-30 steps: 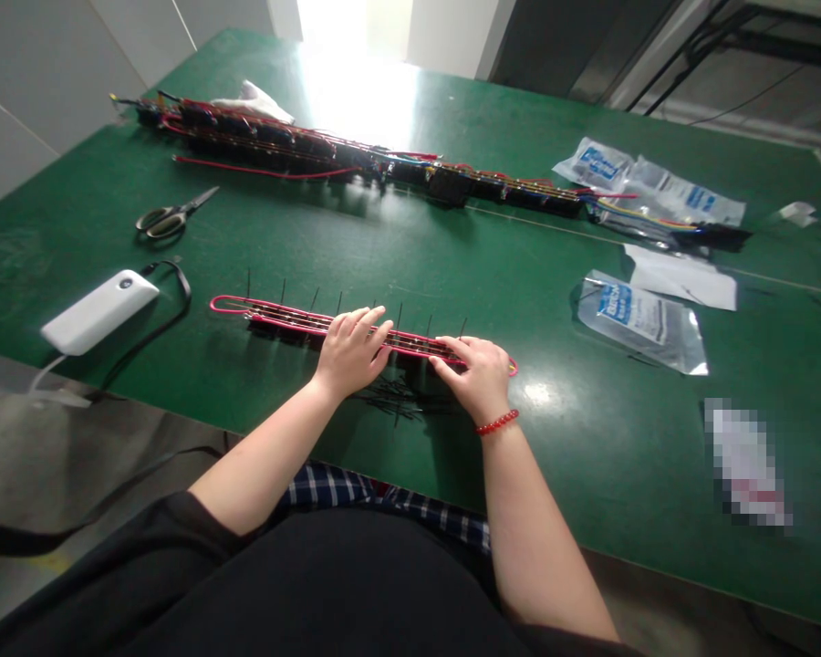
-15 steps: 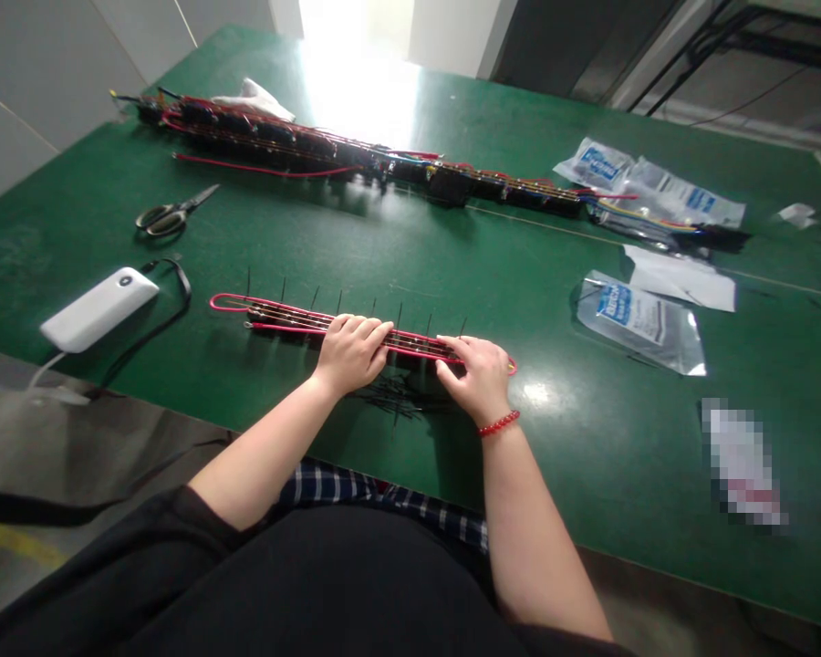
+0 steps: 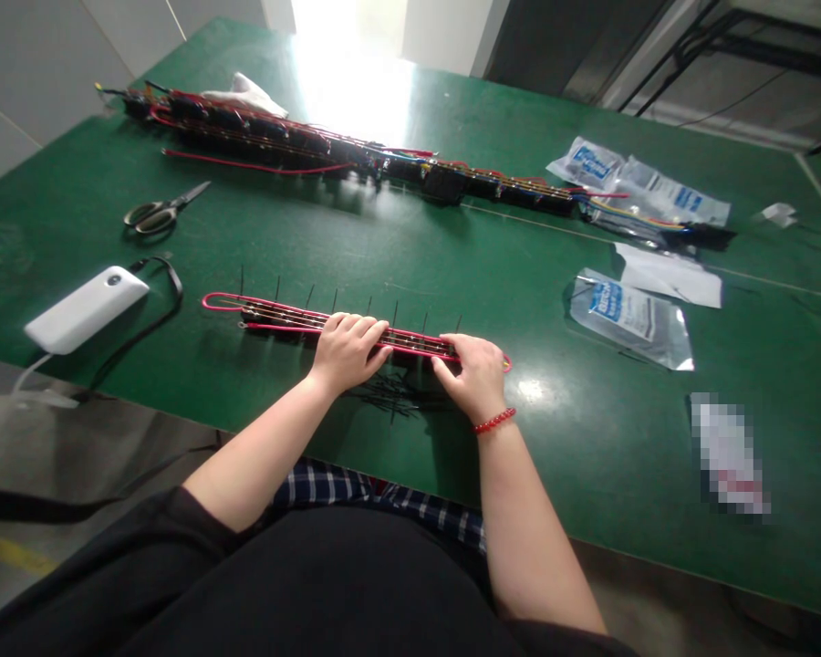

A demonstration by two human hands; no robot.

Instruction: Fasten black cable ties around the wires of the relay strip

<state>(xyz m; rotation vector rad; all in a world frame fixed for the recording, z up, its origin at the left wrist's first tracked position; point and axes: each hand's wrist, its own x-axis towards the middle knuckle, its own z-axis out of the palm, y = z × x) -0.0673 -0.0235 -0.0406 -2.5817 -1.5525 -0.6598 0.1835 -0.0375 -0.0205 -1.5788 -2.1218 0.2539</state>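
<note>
A long dark strip with red wires [image 3: 287, 317] lies across the green table [image 3: 301, 237] in front of me. Thin black cable ties [image 3: 334, 301] stick up along its far side, and the red wire loops out at both ends. My left hand [image 3: 348, 351] is wrapped over the strip's middle, fingers on top. Toward the right end, my right hand [image 3: 475, 370] grips it between thumb and fingers, a red bead bracelet at the wrist. Loose black cable ties [image 3: 397, 394] lie in a pile between my hands, nearer to me. The strip's underside is hidden.
Farther back lies a long wired assembly [image 3: 260, 137]. Scissors [image 3: 161, 214] and a white handheld device [image 3: 86, 310] with a cord are on the left. On the right are plastic bags [image 3: 636, 315], a white paper [image 3: 670, 274] and a blurred packet [image 3: 729, 456].
The view has shifted slightly, so the table's things appear a little farther left. Both hands keep the same places on the strip.
</note>
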